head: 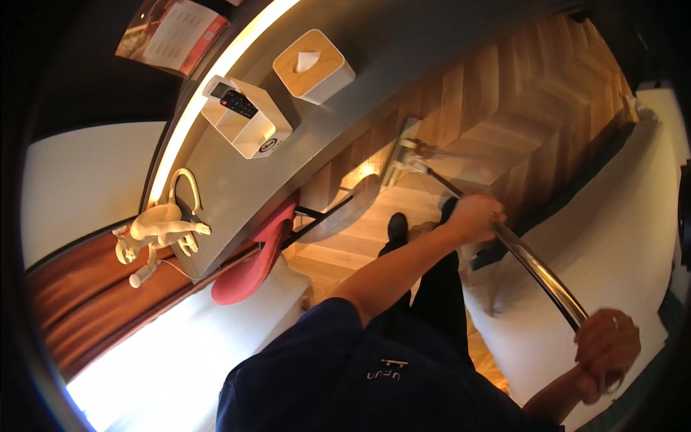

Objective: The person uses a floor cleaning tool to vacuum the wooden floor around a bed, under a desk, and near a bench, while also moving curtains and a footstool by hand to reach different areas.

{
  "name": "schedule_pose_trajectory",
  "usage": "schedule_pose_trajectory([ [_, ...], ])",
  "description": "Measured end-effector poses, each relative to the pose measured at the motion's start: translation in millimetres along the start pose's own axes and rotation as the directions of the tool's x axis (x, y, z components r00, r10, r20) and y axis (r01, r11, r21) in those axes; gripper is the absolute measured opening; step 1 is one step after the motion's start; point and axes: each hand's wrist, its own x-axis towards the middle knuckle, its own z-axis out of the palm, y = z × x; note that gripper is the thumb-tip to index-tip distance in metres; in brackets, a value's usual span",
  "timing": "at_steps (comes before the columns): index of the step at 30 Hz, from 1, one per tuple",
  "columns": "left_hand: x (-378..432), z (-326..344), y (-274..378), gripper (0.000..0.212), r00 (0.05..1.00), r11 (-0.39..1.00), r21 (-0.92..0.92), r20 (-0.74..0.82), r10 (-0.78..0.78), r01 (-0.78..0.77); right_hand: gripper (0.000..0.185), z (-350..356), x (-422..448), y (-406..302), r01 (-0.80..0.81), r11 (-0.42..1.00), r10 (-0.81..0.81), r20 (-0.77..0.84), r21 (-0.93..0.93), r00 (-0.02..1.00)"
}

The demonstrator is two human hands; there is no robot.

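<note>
My left hand (pixel 476 218) grips the lower part of a shiny metal mop pole (pixel 532 259). Around the upper end of that pole, at the lower right, my right hand (pixel 609 343) is closed; a ring shows on one finger. The pole slants down and away to a flat mop head (pixel 400 154), which rests on the herringbone wood floor (pixel 486 113) below the desk edge. The joint between pole and head is slightly blurred. Both of my feet, in dark shoes (pixel 398 225), stand just behind the mop head.
A dark desk (pixel 243 183) runs along the left, bearing a tissue box (pixel 313 67), an organiser (pixel 245 119) with remote controls and a monkey-shaped lamp (pixel 162 224). A red chair (pixel 253 281) is tucked beside it. White bedding (pixel 572 227) borders the right.
</note>
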Motion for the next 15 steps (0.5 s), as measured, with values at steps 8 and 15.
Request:
schedule_pose_trajectory([
  [8, 62, -50, 39, 0.032, 0.999, 0.991, 0.129, 0.003, -0.047, 0.046, 0.031, -88, 67, 36, 0.247, 0.965, -0.251, 0.036, 0.092, 0.967],
  [15, 56, -119, -68, 0.025, 0.753, 0.711, 0.25, -0.183, -0.632, 0.658, 0.024, -77, 159, 172, -0.026, 0.899, -0.132, 0.328, 0.436, 0.935],
])
